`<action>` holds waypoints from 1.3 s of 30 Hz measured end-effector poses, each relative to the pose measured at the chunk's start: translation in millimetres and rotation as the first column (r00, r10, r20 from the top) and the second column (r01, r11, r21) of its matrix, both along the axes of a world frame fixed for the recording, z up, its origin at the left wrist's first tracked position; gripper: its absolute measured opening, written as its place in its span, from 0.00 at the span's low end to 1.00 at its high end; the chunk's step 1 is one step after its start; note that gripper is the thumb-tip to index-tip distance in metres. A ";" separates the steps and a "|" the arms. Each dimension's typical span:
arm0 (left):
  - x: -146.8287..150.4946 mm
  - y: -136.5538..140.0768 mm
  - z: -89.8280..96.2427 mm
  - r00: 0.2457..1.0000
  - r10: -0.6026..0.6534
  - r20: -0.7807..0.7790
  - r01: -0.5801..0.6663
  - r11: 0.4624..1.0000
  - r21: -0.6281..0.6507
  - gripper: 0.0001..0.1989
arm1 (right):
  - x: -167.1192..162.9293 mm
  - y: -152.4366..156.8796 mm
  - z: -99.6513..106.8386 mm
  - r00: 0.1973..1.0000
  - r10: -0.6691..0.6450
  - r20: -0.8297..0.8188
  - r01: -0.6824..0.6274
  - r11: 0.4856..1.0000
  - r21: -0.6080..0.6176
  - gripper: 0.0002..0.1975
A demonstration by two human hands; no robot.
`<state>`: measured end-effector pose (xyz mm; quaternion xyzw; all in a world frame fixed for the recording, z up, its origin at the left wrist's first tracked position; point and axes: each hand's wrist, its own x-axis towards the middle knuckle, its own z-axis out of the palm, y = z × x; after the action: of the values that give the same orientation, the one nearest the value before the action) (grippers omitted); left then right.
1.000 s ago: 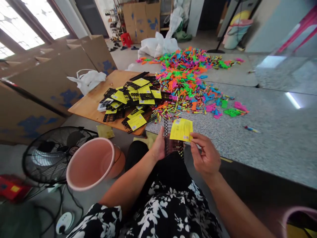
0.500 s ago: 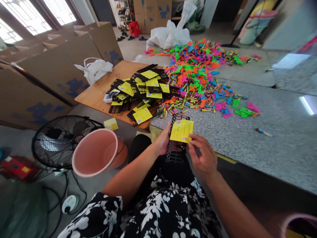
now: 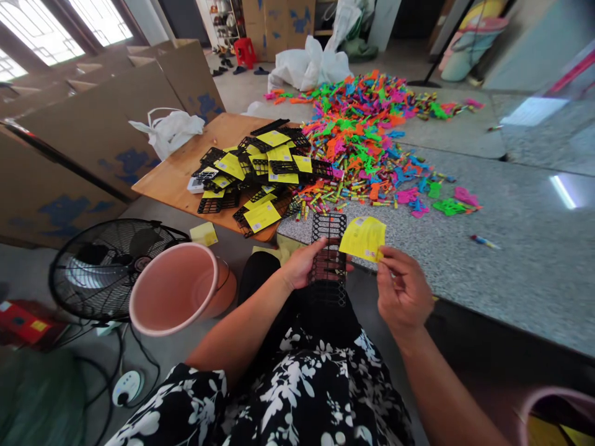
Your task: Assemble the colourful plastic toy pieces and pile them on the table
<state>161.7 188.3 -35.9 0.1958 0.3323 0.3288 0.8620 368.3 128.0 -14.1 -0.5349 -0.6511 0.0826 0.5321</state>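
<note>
My left hand grips a black plastic rack with rows of openings, held upright over my lap. Between the thumb and fingers of my right hand is the lower right corner of a yellow printed card. The card is slightly bent and stands just right of the rack. Beyond my hands, a pile of similar black racks with yellow cards lies on a wooden board. Beside it spreads a large heap of colourful small plastic toys with striped tubes among them.
To my left stand a pink bucket and a black floor fan. Large cardboard boxes line the left side. A grey speckled slab extends to my right, with one loose tube on it. Another pink bucket sits at lower right.
The yellow card was lying over the rack; my right hand has drawn it off to the right. The rack's openings are now uncovered, and my left hand still holds it.
</note>
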 end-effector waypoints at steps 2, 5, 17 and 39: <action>2.3 1.4 2.4 1.000 0.016 0.003 -0.015 0.999 -0.042 0.38 | -4.2 -0.1 -1.6 0.998 0.052 0.043 -0.053 0.998 0.019 0.07; 4.4 2.9 6.5 1.000 -0.003 -0.016 0.001 0.997 -0.082 0.50 | -12.0 1.0 -3.1 0.990 0.105 0.093 -0.108 0.994 0.026 0.06; 4.6 2.4 0.1 0.991 -0.091 -0.096 0.082 0.992 -0.097 0.55 | -22.5 4.5 -6.8 0.975 0.175 0.137 -0.179 0.984 0.017 0.06; 2.8 3.7 -5.8 0.996 -0.089 0.000 0.089 0.988 -0.124 0.51 | -25.3 -0.6 -12.1 0.966 0.202 0.159 -0.213 0.975 0.056 0.11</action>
<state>164.5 192.0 -41.7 0.1574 0.3453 0.2682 0.8855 343.0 127.4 -26.2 -0.4487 -0.7448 0.0733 0.4884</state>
